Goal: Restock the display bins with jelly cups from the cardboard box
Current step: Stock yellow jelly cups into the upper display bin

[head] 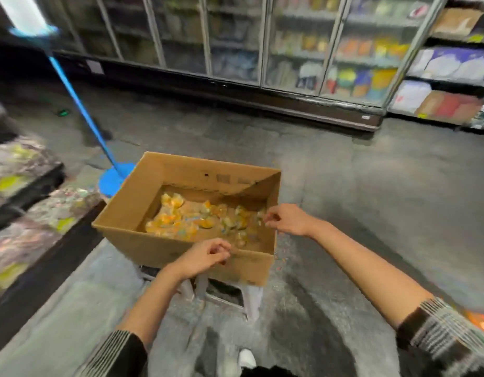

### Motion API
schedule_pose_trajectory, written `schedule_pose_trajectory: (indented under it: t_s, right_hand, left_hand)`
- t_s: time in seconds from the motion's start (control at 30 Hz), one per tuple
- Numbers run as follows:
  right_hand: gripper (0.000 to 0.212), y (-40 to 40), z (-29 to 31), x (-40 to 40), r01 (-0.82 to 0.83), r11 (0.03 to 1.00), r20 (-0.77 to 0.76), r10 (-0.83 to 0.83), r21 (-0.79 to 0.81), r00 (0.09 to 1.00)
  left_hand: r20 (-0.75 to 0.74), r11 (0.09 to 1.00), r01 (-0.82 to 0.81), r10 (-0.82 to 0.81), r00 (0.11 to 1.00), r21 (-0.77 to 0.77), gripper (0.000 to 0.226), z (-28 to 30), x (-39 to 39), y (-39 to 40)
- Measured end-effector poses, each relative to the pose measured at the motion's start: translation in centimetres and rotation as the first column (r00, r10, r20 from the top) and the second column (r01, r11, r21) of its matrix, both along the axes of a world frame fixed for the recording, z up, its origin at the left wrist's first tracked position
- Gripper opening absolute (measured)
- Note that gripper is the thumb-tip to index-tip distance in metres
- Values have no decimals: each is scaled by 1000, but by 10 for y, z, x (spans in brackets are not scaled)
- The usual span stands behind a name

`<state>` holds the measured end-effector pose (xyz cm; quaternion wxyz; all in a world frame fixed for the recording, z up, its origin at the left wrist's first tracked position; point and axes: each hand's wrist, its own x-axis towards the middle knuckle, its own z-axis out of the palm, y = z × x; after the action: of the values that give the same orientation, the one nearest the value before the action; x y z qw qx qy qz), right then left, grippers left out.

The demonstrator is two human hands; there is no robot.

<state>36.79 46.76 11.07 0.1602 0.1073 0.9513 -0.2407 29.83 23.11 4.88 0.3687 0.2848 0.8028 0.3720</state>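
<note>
Jelly cups [197,221], orange and yellow, lie in a thin scatter across the bottom of the cardboard box [164,183], and that box sits dead centre of the head view, perched on a small white stool [235,297]. Left hand [202,257] is at six o'clock of the box, fingers curled at the near rim; whether it pinches the cardboard or a cup, I cannot tell through the blur. Right hand [287,220] hangs over the wall at three o'clock, fingers curled in, possibly nipping something small, but I can't call that either.

Display bins [23,170] run off toward nine o'clock, a dark counter full of wrapped sweets. A blue pole [80,104] leans in from eleven, its round base just beside the box's far left corner.

Here's the danger as I judge it: the box overhangs that narrow stool, so a tug on one rim could tip it and spill cups across the floor. Few cups remain, all loose, so a hurried grab may drop some on the carry over to the bins.
</note>
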Motion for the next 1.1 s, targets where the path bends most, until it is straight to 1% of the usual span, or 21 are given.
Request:
schedule_pose_trajectory:
  t_s: [0.07, 0.13, 0.2, 0.27, 0.3, 0.37, 0.47, 0.5, 0.57, 0.63, 0.7, 0.73, 0.8, 0.83, 0.87, 0.9, 0.93, 0.97, 1.0, 1.03, 1.1]
  right_hand:
    - [21, -2, -14, -51, -30, 999, 36, 31, -26, 999]
    - [20, -4, -32, -95, -53, 997, 70, 56, -48, 996]
    - [19, -8, -53, -129, -78, 996, 127, 84, -50, 988]
    - [16, -14, -80, -157, -115, 993, 203, 119, -33, 972]
    - [18, -17, -93, -170, -121, 992, 231, 128, -42, 965]
    - [23, -26, -124, -192, -96, 992, 272, 116, -85, 955]
    - [26, -43, -172, -219, -75, 991, 332, 109, -115, 937]
    - [28, -49, -190, -227, -47, 993, 348, 83, -112, 934]
    - [30, -66, -216, -241, 47, 986, 394, 21, -162, 919]
    - [27, -84, -241, -253, 66, 979, 440, 27, -195, 898]
    - [18, -99, -267, -268, 29, 979, 442, 66, -204, 895]
    - [18, -108, -277, -276, 36, 976, 433, 62, -214, 899]
    - [17, -126, -299, -292, -64, 981, 336, 123, -181, 934]
    - [13, -138, -308, -298, -135, 985, 272, 160, -111, 949]
    - [7, -151, -315, -308, -165, 979, 245, 189, -117, 951]
    - [16, -163, -319, -318, -225, 961, 198, 255, -163, 947]
    - [30, -178, -324, -327, -211, 936, 200, 273, -281, 941]
    - [42, -193, -332, -336, -144, 911, 225, 244, -387, 943]
    - [48, -206, -336, -347, -125, 885, 221, 245, -448, 944]
    - [51, -217, -342, -357, -152, 865, 189, 271, -479, 944]
    - [51, -244, -357, -375, -150, 856, 159, 259, -496, 953]
  left_hand:
    - [-23, 996, -90, 90, 996, -3, 19, -2, -42, -12]
    - [-20, 975, -223, 224, 974, 18, 19, -9, -79, -25]
    - [9, 938, -344, 344, 939, 39, 15, -20, -111, -38]
    - [45, 901, -432, 431, 901, 41, 17, -37, -139, -49]
    - [69, 886, -462, 459, 886, 37, 18, -46, -153, -54]
    - [113, 872, -489, 484, 868, 13, 19, -68, -180, -62]
    - [150, 866, -501, 495, 856, 2, 18, -104, -224, -71]
    - [155, 867, -497, 494, 856, -16, 19, -116, -239, -75]
    - [164, 877, -480, 479, 863, -34, 19, -137, -268, -85]
    - [147, 882, -469, 472, 869, -54, 21, -154, -292, -99]
    - [108, 857, -513, 515, 850, -48, 26, -165, -315, -111]
    - [114, 839, -542, 544, 831, -47, 27, -172, -325, -118]
    - [69, 804, -593, 595, 801, -50, 29, -181, -344, -129]
    - [51, 789, -613, 614, 787, -37, 29, -186, -350, -135]
    - [60, 762, -647, 647, 760, -20, 29, -191, -357, -140]
    - [72, 736, -677, 676, 733, -10, 28, -195, -362, -143]
    - [66, 723, -690, 689, 722, -6, 28, -200, -365, -145]
    - [59, 719, -695, 694, 717, -8, 28, -202, -367, -146]
    - [40, 713, -701, 700, 713, -13, 27, -203, -367, -146]
    - [16, 715, -699, 699, 715, -15, 26, -205, -367, -146]
    - [-10, 720, -694, 694, 720, -23, 23, -210, -367, -147]
